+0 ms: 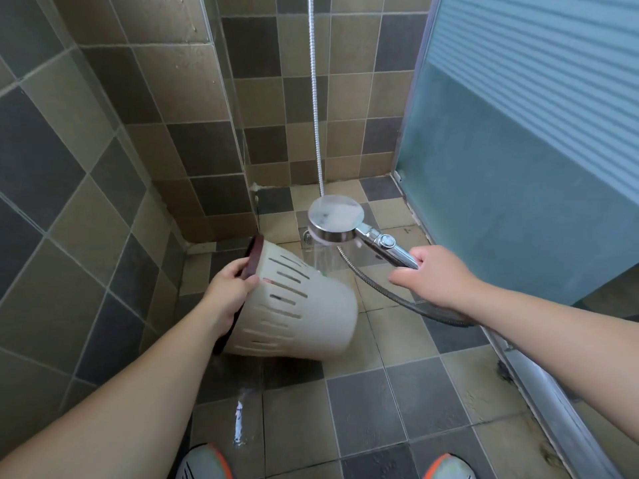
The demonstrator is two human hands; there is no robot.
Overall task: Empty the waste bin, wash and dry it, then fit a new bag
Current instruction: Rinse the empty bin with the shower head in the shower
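Shoes below; left hand grips unlabelled bin.

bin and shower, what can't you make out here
Head view:
- Inside of the bin: its mouth faces away, left hand grips the rim.
- Tap: hose runs off the top edge.
- Right hand fingers: hidden under the shower head handle.
- Shoes: cut off at the bottom.

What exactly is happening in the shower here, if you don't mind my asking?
A person is rinsing a waste bin in a tiled shower stall. The left hand grips its dark rim, holding it tipped on its side above the floor. The right hand holds a running shower head beside it, spraying downward. No bag is fitted.
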